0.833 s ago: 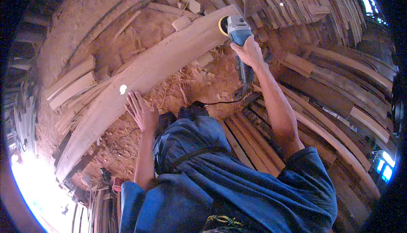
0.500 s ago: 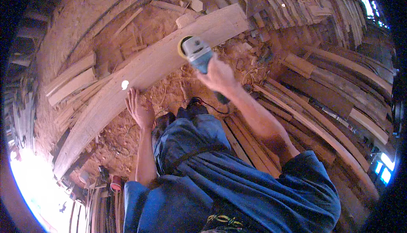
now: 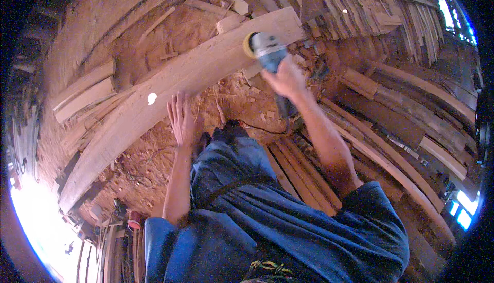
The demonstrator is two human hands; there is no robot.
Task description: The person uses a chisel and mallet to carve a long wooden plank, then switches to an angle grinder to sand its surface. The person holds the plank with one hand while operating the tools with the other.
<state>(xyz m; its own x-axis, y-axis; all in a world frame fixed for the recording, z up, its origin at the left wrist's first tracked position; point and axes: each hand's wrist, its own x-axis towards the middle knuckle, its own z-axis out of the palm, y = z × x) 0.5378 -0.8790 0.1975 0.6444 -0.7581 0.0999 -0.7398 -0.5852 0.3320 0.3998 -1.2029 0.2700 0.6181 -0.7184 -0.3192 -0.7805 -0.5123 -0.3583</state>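
A long wooden plank [image 3: 190, 69] runs diagonally from the lower left to the upper right in front of me. My right hand [image 3: 289, 78] grips the blue body of an angle grinder [image 3: 271, 50], slightly blurred by motion. Its round yellow-rimmed disc faces the plank near its right part; whether it touches the wood I cannot tell. My left hand [image 3: 181, 118] lies at the plank's near edge with its fingers outstretched, holding nothing. A bright round spot of light [image 3: 152, 98] falls on the plank close to those fingers.
A dark cord [image 3: 265, 130] trails from the grinder past my feet. Long boards [image 3: 391, 164] lie stacked on the right, more planks [image 3: 350, 5] at the far right. Short offcuts [image 3: 87, 98] lie beyond the plank on the left. Shavings cover the dirt floor [image 3: 136, 167].
The angle grinder in my right hand has moved to the right along the plank. My left hand has also shifted right along the near edge.
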